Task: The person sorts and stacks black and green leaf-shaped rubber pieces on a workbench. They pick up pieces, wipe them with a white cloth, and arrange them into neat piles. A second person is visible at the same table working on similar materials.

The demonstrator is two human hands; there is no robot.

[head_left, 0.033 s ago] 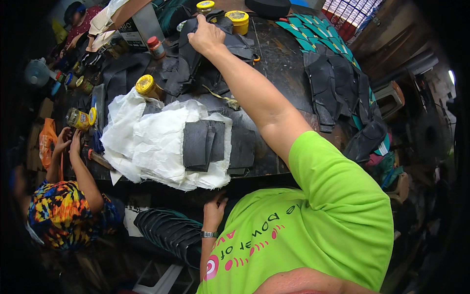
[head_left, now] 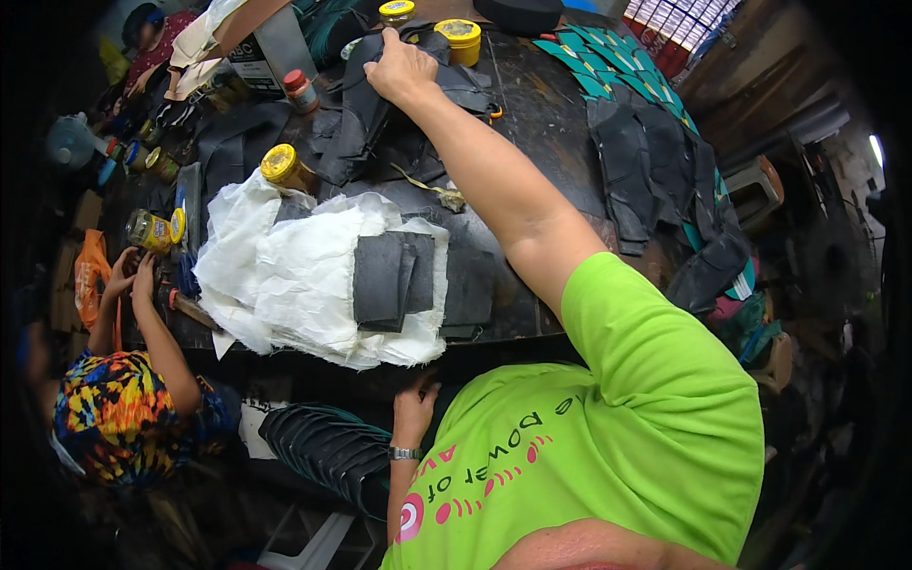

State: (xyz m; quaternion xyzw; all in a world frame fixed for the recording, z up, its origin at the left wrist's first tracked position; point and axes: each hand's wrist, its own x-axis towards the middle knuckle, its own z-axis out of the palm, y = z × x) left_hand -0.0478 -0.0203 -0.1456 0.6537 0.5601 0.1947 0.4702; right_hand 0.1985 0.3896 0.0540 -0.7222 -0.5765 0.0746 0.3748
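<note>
My right hand (head_left: 403,70) is stretched across the table to its far side. Its fingers are bent over the upper end of some black sheet pieces (head_left: 366,104), closed on them as far as I can see. Down by the table's near edge is my left hand (head_left: 414,408), with a watch on the wrist. Shadow and the edge hide most of its fingers, so I cannot tell if it holds anything. In front of me a small stack of black rectangular pieces (head_left: 382,283) lies on a crumpled white cloth (head_left: 302,275). More dark pieces (head_left: 470,285) lie just right of it.
Yellow-lidded jars (head_left: 285,166) and a red-capped bottle (head_left: 299,90) stand around the table. Black cut pieces (head_left: 641,176) and green ones (head_left: 608,62) are at the right. A co-worker's hands (head_left: 133,273) are at the left edge. A row of black pieces (head_left: 323,451) sits below.
</note>
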